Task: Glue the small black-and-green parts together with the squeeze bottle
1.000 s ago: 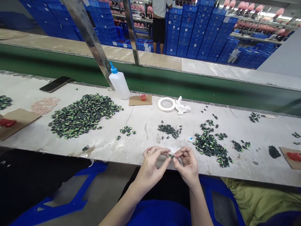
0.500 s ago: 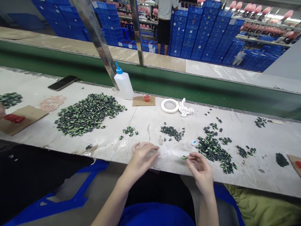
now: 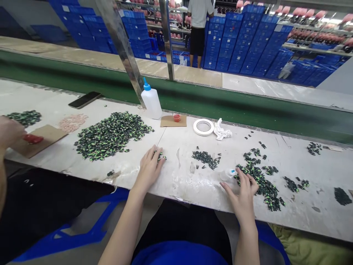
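My left hand [image 3: 149, 167] lies over a small group of dark green pieces [image 3: 161, 156], its fingers spread and partly covering them. To its left is a large heap of black and bright green pieces [image 3: 110, 134]. My right hand [image 3: 242, 189] has thumb and fingers apart, with its fingertips at the edge of another green and black pile [image 3: 266, 187]. Beside those fingertips lies a small clear bottle with a blue tip [image 3: 229, 173]. Small dark pieces [image 3: 206, 158] are between my hands, further back.
A white bottle [image 3: 152, 103], red cup [image 3: 177, 117] on cardboard, tape roll [image 3: 203, 127] and crumpled tissue [image 3: 222, 131] line the back. A phone [image 3: 85, 99] lies at left. Another person's hand [image 3: 11, 131] is near a red object [image 3: 33, 138] on cardboard.
My left hand has moved left onto the small group of pieces. My right hand has opened and shifted right to the pile; the piece at its fingertips no longer shows. The other person's hand reaches further in.
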Available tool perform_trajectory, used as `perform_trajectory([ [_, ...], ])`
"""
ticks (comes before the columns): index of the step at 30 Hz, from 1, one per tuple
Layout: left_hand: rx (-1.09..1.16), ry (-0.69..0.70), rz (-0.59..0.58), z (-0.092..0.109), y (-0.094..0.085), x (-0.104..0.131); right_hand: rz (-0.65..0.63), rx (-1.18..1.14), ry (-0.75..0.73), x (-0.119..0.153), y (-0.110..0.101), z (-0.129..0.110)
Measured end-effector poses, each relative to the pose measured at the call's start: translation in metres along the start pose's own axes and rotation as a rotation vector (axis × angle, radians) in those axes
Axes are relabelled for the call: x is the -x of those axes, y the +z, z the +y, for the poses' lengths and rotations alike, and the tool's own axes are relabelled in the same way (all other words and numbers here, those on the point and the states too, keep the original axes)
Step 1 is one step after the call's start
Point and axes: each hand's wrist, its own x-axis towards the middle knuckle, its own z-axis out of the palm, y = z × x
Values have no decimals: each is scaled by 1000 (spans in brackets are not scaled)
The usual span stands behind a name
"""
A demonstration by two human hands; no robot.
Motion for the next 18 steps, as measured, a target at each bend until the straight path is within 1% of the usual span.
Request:
perform_trajectory([
  [2, 57, 71, -56, 0, 6, 5, -12, -28, -18, -1, 9, -3],
  [4, 133, 122, -103, 4, 7, 13, -10, -57, -25, -3, 15, -4],
  [9, 328, 261, -262, 33, 0, 33, 33, -91, 10, -4, 19, -5],
  [11, 338, 316, -254, 43, -2, 34, 36, -85, 17, -3, 19, -5],
  [15, 287, 409, -151, 53, -4, 23, 33, -138, 42, -2, 15, -8],
  [18, 236, 489, -169, 60, -5, 15, 13, -298, 123, 1, 11, -13],
])
